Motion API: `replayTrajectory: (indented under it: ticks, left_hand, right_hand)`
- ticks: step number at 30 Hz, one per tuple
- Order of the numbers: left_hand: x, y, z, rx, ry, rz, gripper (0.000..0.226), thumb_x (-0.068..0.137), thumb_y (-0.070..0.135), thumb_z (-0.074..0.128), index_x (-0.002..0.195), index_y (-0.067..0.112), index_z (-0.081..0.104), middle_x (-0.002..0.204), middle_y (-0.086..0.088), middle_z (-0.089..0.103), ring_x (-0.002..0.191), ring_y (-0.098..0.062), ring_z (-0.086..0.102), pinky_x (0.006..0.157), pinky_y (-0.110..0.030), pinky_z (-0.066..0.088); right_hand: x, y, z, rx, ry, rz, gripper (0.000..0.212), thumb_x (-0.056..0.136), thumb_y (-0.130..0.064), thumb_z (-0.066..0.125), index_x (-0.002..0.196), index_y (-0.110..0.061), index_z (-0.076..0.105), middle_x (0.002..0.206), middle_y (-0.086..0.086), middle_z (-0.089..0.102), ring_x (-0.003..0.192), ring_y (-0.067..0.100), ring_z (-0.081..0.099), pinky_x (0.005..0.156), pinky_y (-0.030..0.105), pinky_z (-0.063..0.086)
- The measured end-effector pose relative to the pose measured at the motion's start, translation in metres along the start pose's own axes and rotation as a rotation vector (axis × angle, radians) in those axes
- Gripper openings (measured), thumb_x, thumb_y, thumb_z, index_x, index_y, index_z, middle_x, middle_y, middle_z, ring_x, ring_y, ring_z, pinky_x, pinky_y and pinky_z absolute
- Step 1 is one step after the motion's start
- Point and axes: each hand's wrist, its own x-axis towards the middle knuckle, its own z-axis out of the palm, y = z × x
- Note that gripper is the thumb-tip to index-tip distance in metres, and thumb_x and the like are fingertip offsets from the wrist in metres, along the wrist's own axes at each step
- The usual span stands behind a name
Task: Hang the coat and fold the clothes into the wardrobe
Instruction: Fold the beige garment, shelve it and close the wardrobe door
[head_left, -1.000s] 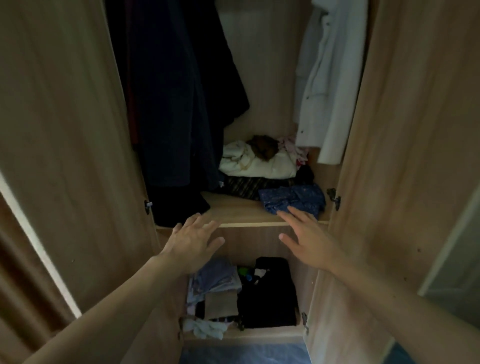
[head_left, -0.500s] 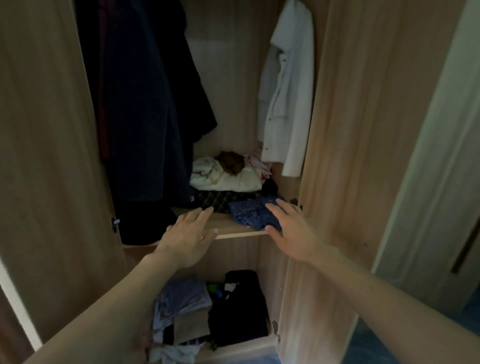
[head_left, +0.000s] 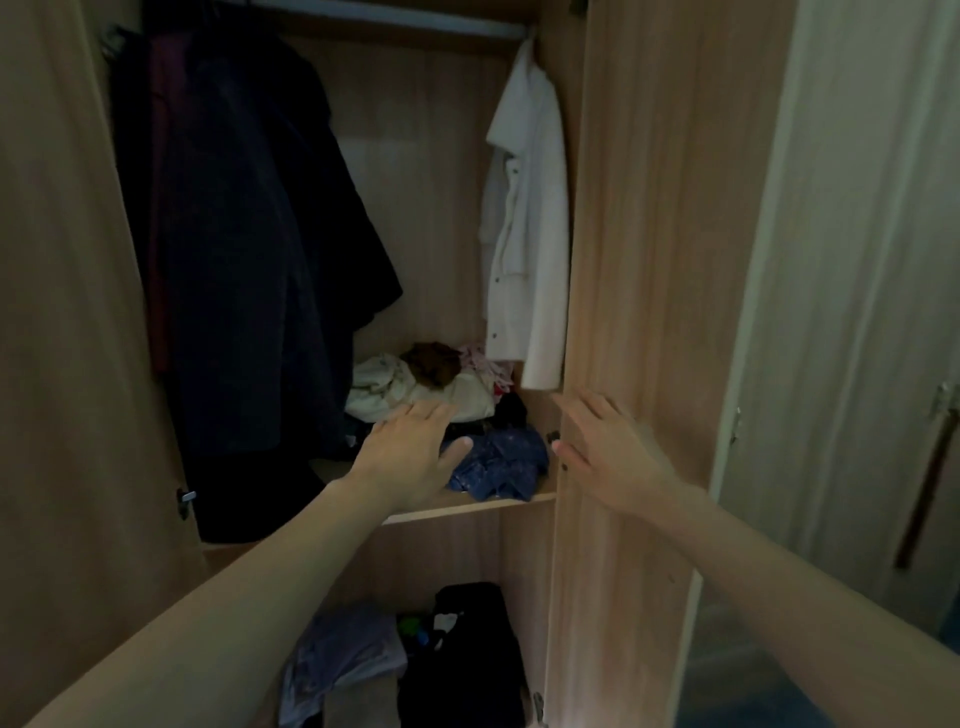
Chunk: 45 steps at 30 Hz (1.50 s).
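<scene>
**Both hands empty at the shelf, coat's already up**

Closest to the camera, below both hands, the lower compartment has a black bundle (head_left: 467, 654) and a lavender piece (head_left: 343, 660) lying flat. That looks like the folded-stuff zone.

The left hand (head_left: 415, 452) is flat and spread, palm down, gripping nothing. It hovers over the shelf (head_left: 467, 506) with the thumb above the left edge of a crumpled blue garment (head_left: 504, 465). My guess is that's the next thing to be taken or flattened, since it's sitting loose right at the front lip.

The right hand (head_left: 615, 452) is also open-fingered and empty, up by the inner face of the right door (head_left: 654, 260). It's dim in there, so I can't swear it's actually touching the wood. It's probably just keeping the door out of the way.

Just past the left fingertips there's a cream pile (head_left: 415, 387) with a brown item (head_left: 431, 361) on top. It's heaped rather than folded, so there's folding left to do.

Further back, above the right hand, the white coat (head_left: 530, 234) hangs from the rail (head_left: 389, 21), tucked against the right side of the wardrobe (head_left: 431, 156). Up and left of the left hand, dark coats (head_left: 244, 260) fill the other end. That leaves the middle free for reaching the shelf, and the hanging part looks done to me.
</scene>
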Motion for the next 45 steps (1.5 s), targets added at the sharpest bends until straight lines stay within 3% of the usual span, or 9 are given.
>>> replayTrajectory:
  ticks: [12, 17, 20, 23, 28, 36, 39, 42, 45]
  left_hand:
    - [0.064, 0.101, 0.011, -0.124, 0.041, 0.155, 0.057, 0.103, 0.05, 0.035, 0.154, 0.024, 0.029, 0.159, 0.003, 0.029, 0.146, -0.02, 0.024, 0.116, -0.038, 0.026]
    - [0.078, 0.126, 0.011, -0.102, 0.059, 0.201, 0.058, 0.102, 0.052, 0.036, 0.152, 0.025, 0.031, 0.157, 0.003, 0.033, 0.144, -0.02, 0.028, 0.116, -0.039, 0.03]
    - [0.085, 0.136, 0.01, -0.083, 0.058, 0.217, 0.057, 0.103, 0.051, 0.037, 0.152, 0.023, 0.032, 0.155, 0.002, 0.035, 0.142, -0.02, 0.029, 0.115, -0.037, 0.029]
    - [0.09, 0.143, 0.01, -0.085, 0.046, 0.218, 0.057, 0.103, 0.05, 0.037, 0.152, 0.022, 0.031, 0.156, 0.002, 0.033, 0.143, -0.02, 0.028, 0.117, -0.037, 0.027]
    - [0.086, 0.148, 0.03, -0.077, -0.006, 0.227, 0.056, 0.102, 0.051, 0.038, 0.15, 0.021, 0.036, 0.154, 0.002, 0.036, 0.14, -0.019, 0.032, 0.114, -0.039, 0.032]
    - [0.074, 0.151, 0.053, -0.06, -0.084, 0.243, 0.048, 0.094, 0.055, 0.039, 0.131, 0.025, 0.046, 0.13, 0.003, 0.049, 0.118, -0.021, 0.047, 0.095, -0.045, 0.045]
    - [0.068, 0.144, 0.051, -0.056, -0.079, 0.233, 0.046, 0.09, 0.056, 0.038, 0.124, 0.026, 0.049, 0.123, 0.004, 0.051, 0.113, -0.02, 0.049, 0.09, -0.045, 0.047]
    - [0.065, 0.134, 0.051, -0.058, -0.112, 0.212, 0.042, 0.087, 0.055, 0.036, 0.114, 0.027, 0.05, 0.112, 0.006, 0.05, 0.107, -0.021, 0.05, 0.084, -0.046, 0.048]
    - [0.057, 0.125, 0.049, -0.043, -0.136, 0.229, 0.049, 0.089, 0.053, 0.041, 0.131, 0.027, 0.048, 0.127, 0.005, 0.051, 0.119, -0.023, 0.048, 0.091, -0.047, 0.047]
  right_hand:
    - [-0.012, 0.09, -0.064, -0.199, 0.278, 0.06, 0.056, 0.094, -0.026, 0.053, 0.146, -0.015, 0.036, 0.161, 0.016, 0.018, 0.15, 0.034, 0.009, 0.118, 0.054, 0.023]
    - [0.003, 0.119, -0.08, -0.206, 0.363, 0.194, 0.08, 0.091, -0.029, 0.06, 0.155, -0.021, 0.013, 0.16, 0.017, -0.021, 0.148, 0.039, -0.015, 0.118, 0.057, 0.013]
    - [0.012, 0.124, -0.076, -0.014, 0.296, 0.264, 0.101, 0.091, -0.029, 0.063, 0.153, -0.022, -0.016, 0.151, 0.013, -0.043, 0.148, 0.04, -0.012, 0.118, 0.051, 0.023]
    - [0.015, 0.122, -0.074, 0.193, 0.269, 0.28, 0.099, 0.096, -0.029, 0.057, 0.151, -0.016, -0.024, 0.158, 0.01, -0.03, 0.149, 0.031, 0.013, 0.11, 0.033, 0.034]
    - [0.016, 0.128, -0.072, 0.329, 0.402, 0.191, 0.083, 0.095, -0.016, 0.052, 0.157, -0.02, -0.003, 0.165, 0.004, 0.004, 0.143, 0.017, 0.023, 0.107, 0.023, 0.021]
    - [0.02, 0.115, -0.069, 0.419, 0.457, 0.071, 0.079, 0.09, -0.003, 0.057, 0.156, -0.019, 0.018, 0.16, 0.0, 0.027, 0.142, 0.017, 0.035, 0.111, 0.041, 0.04]
    - [0.024, 0.1, -0.06, 0.432, 0.463, 0.035, 0.081, 0.088, -0.005, 0.064, 0.156, -0.022, 0.021, 0.159, -0.005, 0.03, 0.114, 0.018, 0.061, 0.099, 0.033, 0.051]
    - [0.03, 0.082, -0.049, 0.457, 0.458, -0.017, 0.081, 0.088, -0.005, 0.067, 0.155, -0.021, 0.025, 0.152, 0.001, 0.042, 0.113, 0.014, 0.058, 0.102, 0.032, 0.047]
    - [0.04, 0.064, -0.042, 0.477, 0.41, -0.059, 0.08, 0.092, -0.01, 0.064, 0.155, -0.026, 0.018, 0.154, -0.004, 0.038, 0.131, 0.011, 0.046, 0.11, 0.03, 0.038]
